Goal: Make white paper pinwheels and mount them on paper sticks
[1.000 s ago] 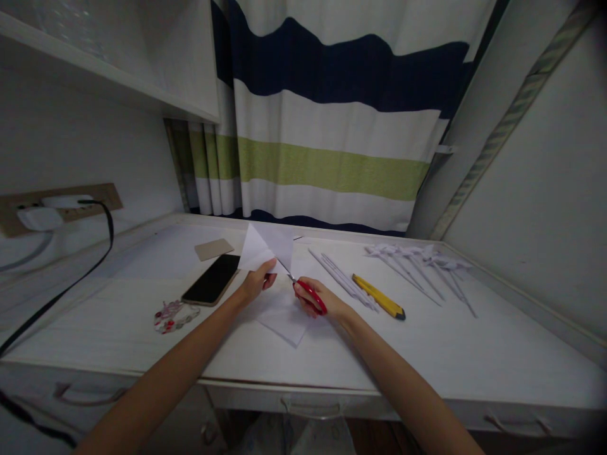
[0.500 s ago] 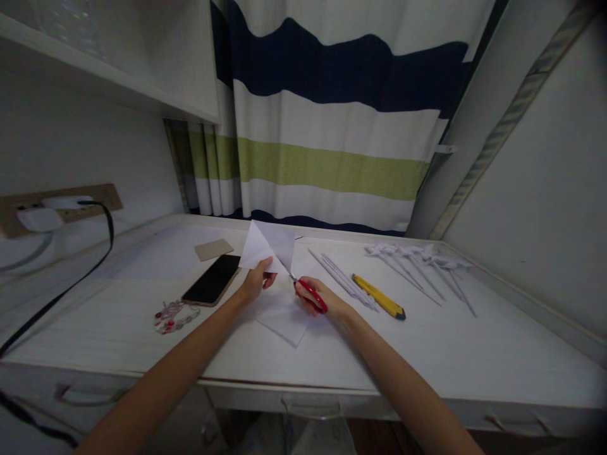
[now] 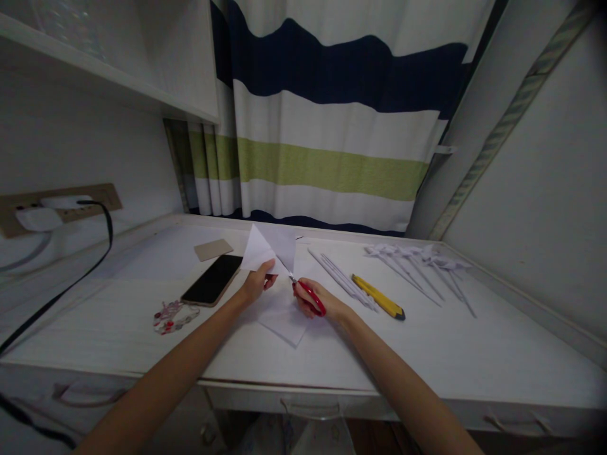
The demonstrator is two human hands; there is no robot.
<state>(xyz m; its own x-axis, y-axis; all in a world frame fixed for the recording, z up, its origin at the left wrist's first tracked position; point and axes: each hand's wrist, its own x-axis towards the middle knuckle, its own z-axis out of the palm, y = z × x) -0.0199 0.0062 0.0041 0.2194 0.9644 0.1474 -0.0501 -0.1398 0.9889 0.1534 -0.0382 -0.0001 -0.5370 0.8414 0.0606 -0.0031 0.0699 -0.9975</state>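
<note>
My left hand [image 3: 257, 284] pinches the lower edge of a folded white paper sheet [image 3: 271, 247] and holds it up above the desk. My right hand [image 3: 318, 302] grips red-handled scissors [image 3: 309, 295], whose blades point up-left into the paper's lower edge. Under both hands another white paper [image 3: 284, 319] lies flat on the white desk [image 3: 427, 341].
A dark phone [image 3: 212, 279] and a tan card [image 3: 213, 249] lie left of my hands, with a small red-and-white item [image 3: 171, 316] nearer the front. To the right are white rolled sticks [image 3: 341, 275], a yellow utility knife [image 3: 378, 296] and several paper pinwheels [image 3: 422, 259]. A striped curtain [image 3: 332, 126] hangs behind.
The scissors have edged slightly up-left further into the paper, and the paper has shifted a little to the right. Both hands keep their grips.
</note>
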